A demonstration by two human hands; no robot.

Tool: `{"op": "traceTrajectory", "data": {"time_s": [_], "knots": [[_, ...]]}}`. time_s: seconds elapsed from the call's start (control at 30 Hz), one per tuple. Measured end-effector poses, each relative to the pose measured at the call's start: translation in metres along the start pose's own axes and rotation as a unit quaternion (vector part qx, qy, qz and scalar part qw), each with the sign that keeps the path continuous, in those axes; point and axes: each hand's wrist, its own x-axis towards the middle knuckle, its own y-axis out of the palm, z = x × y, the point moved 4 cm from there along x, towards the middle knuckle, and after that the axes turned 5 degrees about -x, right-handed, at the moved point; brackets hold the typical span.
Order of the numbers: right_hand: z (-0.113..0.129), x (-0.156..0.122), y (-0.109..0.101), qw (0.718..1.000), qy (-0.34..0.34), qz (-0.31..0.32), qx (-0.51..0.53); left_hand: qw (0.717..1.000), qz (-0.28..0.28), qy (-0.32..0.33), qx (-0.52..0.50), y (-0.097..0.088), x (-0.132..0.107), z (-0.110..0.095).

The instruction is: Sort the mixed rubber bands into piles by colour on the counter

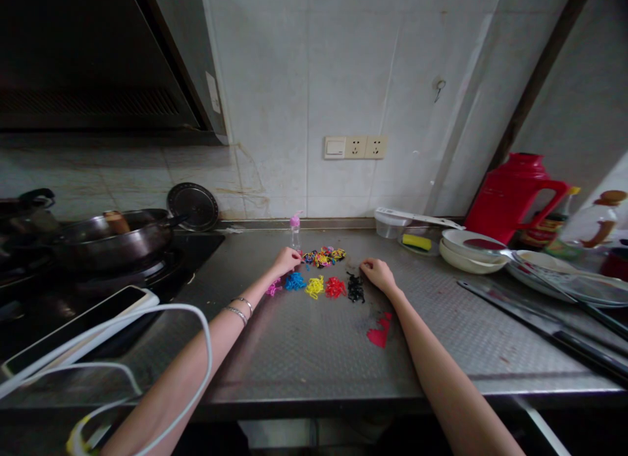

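My left hand (pixel 287 261) is at the left end of a mixed heap of small coloured rubber bands (pixel 324 256), fingertips pinched together. Whatever is in that pinch is too small to make out. Single-colour piles lie in a row nearer me: pink (pixel 273 286), blue (pixel 295 281), yellow (pixel 314 286), red (pixel 335 287) and black (pixel 356 289). Just right of the black pile rests my right hand (pixel 377 273), its fingers curled closed; their contents are hidden. A small clear bottle with a pink top (pixel 295 230) stands behind my left hand.
A stove with a pan (pixel 118 237) is at left, below a range hood. A white device with a cable (pixel 93 332) is in the left foreground. Rightward are a sponge (pixel 416 243), bowls (pixel 471 256), a red thermos (pixel 510 197) and a long knife (pixel 520 315). A red patch (pixel 379 333) marks the counter.
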Motion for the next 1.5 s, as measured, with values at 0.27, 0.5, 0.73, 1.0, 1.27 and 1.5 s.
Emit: {"op": "traceTrajectory", "data": {"time_s": [0.27, 0.5, 0.73, 1.0, 1.27, 1.5], "knots": [[-0.001, 0.001, 0.001, 1.0, 0.008, 0.004, -0.004, 0.999, -0.014, -0.01, -0.04, -0.005, -0.002, -0.003], [-0.002, 0.001, 0.002, 1.0, -0.001, 0.001, 0.0, 0.999, -0.029, 0.016, -0.032, -0.035, -0.015, 0.009], [-0.005, 0.003, 0.004, 1.0, 0.004, 0.005, -0.001, 0.998, -0.054, 0.008, -0.031, -0.07, -0.033, 0.034], [-0.003, 0.003, 0.003, 1.0, 0.004, 0.015, -0.016, 0.993, -0.075, -0.069, -0.067, -0.083, -0.054, 0.042], [0.013, 0.012, 0.005, 0.998, -0.018, 0.011, 0.056, 0.983, -0.102, -0.105, -0.109, -0.09, -0.056, 0.055], [0.046, 0.034, 0.031, 0.989, -0.091, 0.095, 0.075, 0.98, -0.121, -0.116, -0.107, -0.093, -0.059, 0.056]]}}
